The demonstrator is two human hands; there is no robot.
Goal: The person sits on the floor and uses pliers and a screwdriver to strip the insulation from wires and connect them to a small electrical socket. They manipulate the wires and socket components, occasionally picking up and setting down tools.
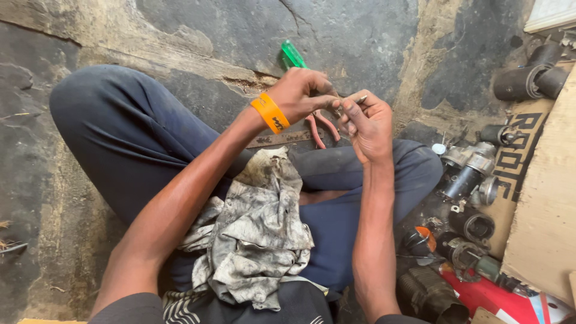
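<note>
A cracked, oil-darkened concrete floor [360,36] fills the view, with a person seated cross-legged on it in dark blue trousers [120,138]. Toward the floor's left edge only bare stained concrete shows. On the lap lies a crumpled, grease-stained rag [258,234]. Above it, the left hand [300,93], with an orange wristband [270,113] at the wrist, has thumb and forefinger pinched together on a small metal part [339,108], which is held between both hands over the knees; its exact shape is too small to tell. Behind the left hand a green-handled tool [292,55] lies on the floor, partly hidden. Beneath the hands rest red-handled pliers [321,127] and a flat rusty metal strip [282,138], lying across the leg. The right hand [369,126], palm turned toward the camera, closes its fingertips on the same small part, with a thin metal pin [362,98] projecting above the fingers. Toward the floor's right edge stands a cluster of dismantled motor housings [471,174], a black cylindrical part [531,78] near the upper right corner, sheets of cardboard [543,228], and a red object [492,297] at the lower right.
</note>
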